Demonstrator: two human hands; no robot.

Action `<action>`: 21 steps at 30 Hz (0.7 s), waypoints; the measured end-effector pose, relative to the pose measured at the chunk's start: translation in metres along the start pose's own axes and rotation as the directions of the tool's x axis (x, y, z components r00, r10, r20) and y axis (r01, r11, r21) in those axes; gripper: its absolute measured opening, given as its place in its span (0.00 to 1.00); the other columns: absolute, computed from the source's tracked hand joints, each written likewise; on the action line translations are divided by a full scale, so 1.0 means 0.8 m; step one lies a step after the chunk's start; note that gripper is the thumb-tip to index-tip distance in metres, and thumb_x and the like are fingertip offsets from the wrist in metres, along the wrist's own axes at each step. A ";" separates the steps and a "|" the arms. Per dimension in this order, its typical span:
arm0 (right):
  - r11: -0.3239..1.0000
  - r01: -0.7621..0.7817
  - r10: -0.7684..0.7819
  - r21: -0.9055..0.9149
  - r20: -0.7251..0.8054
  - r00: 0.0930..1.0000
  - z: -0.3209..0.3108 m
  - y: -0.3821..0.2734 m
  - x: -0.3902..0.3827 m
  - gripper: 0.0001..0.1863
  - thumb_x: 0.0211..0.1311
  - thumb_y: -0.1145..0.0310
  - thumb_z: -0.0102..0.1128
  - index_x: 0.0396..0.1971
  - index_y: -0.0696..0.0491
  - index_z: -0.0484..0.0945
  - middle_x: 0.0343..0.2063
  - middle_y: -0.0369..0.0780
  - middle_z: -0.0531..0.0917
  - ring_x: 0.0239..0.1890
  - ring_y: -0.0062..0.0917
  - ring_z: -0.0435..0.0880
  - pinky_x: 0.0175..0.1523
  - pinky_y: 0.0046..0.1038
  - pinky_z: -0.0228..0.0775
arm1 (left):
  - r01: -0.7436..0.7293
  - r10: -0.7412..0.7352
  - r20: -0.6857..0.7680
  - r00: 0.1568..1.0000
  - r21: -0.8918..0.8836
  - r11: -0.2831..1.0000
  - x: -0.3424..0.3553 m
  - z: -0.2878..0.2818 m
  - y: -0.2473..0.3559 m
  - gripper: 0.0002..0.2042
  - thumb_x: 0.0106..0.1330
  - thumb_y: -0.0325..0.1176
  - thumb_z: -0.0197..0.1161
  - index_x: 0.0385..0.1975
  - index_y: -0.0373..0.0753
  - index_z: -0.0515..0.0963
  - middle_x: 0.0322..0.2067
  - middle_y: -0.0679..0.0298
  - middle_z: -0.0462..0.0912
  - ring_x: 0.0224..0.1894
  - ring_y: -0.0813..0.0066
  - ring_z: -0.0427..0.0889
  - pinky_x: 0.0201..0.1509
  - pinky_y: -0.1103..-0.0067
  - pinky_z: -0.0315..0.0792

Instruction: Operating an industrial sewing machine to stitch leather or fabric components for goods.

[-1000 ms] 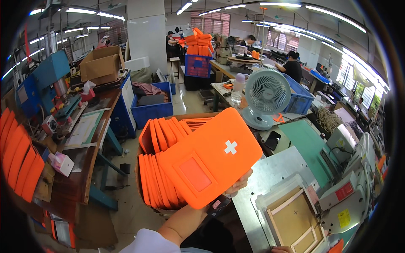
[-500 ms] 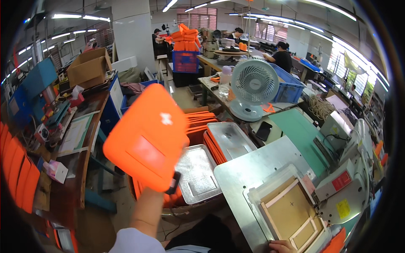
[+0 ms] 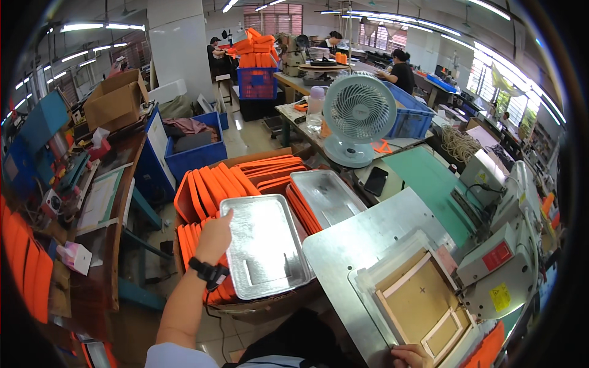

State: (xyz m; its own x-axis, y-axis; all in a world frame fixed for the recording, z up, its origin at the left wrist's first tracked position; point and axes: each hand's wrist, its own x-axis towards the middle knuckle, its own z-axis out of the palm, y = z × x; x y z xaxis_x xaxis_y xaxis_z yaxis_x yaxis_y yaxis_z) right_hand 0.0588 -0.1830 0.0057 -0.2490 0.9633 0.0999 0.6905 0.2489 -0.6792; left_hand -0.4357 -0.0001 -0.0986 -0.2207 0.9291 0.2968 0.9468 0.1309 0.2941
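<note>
My left hand [image 3: 215, 236], with a dark watch on the wrist, is closed on the left edge of a shiny rectangular metal tray [image 3: 264, 245] over a cardboard box [image 3: 285, 310]. Orange padded cases [image 3: 202, 190] stand packed in that box, and a second tray [image 3: 325, 199] lies on more of them at its right. At the bottom, my right hand [image 3: 410, 354] has curled fingers gripping the edge of a silver metal plate [image 3: 374, 230]. On the plate sits a frame with wooden strips and a tan board [image 3: 417, 297].
A desk fan [image 3: 359, 110], phone [image 3: 375, 181] and green mat [image 3: 423, 178] are beyond the plate; a grey machine [image 3: 497, 264] stands right. A wooden bench [image 3: 110, 245] runs along the left, blue bins [image 3: 193, 147] behind. Several co-workers [image 3: 402, 76] work at tables farther back.
The orange case with a white cross that my left hand held has left it. That hand has moved down and left onto the tray, which sits farther left. My right hand stays at the plate.
</note>
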 end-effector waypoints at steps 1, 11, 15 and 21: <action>1.000 0.000 0.000 -0.003 -0.002 1.000 0.001 0.000 -0.001 0.10 0.62 0.81 0.57 0.42 0.62 0.82 0.43 0.48 0.83 0.46 0.43 0.83 0.52 0.33 0.74 | -0.007 0.007 0.001 1.000 -0.025 1.000 0.004 0.014 0.003 0.23 0.63 0.23 0.49 0.59 0.38 0.76 0.28 0.45 0.82 0.33 0.44 0.82 0.40 0.57 0.76; 0.998 0.043 -0.044 -0.041 -0.035 0.998 0.003 -0.003 -0.002 0.10 0.60 0.80 0.59 0.42 0.60 0.82 0.43 0.47 0.83 0.45 0.43 0.83 0.50 0.33 0.75 | -0.061 0.006 0.261 0.965 0.206 0.977 0.017 0.060 0.033 0.15 0.61 0.39 0.60 0.43 0.38 0.81 0.32 0.52 0.85 0.36 0.50 0.86 0.36 0.59 0.79; 0.999 0.045 -0.046 -0.027 -0.040 0.998 -0.007 -0.016 -0.004 0.13 0.56 0.80 0.62 0.43 0.59 0.82 0.46 0.47 0.82 0.48 0.44 0.81 0.54 0.36 0.73 | -0.218 0.204 0.084 0.975 0.243 0.945 0.020 0.045 0.029 0.12 0.56 0.36 0.65 0.36 0.37 0.78 0.32 0.51 0.78 0.35 0.50 0.81 0.33 0.58 0.76; 0.937 0.348 -0.346 0.030 0.224 0.911 0.018 -0.014 -0.005 0.17 0.60 0.69 0.62 0.50 0.55 0.79 0.62 0.51 0.73 0.63 0.46 0.71 0.64 0.41 0.66 | -0.603 0.769 0.209 0.604 -0.513 0.612 -0.004 -0.095 0.248 0.24 0.60 0.34 0.66 0.58 0.34 0.75 0.52 0.49 0.78 0.58 0.49 0.76 0.61 0.65 0.70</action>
State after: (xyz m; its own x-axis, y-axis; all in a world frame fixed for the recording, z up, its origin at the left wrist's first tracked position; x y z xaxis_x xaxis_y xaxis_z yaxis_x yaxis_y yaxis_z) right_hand 0.0425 -0.1915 0.0027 -0.6178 0.7693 0.1627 0.5398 0.5654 -0.6237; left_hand -0.2653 -0.0034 0.0280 0.6443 0.7338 0.2157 0.5920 -0.6570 0.4668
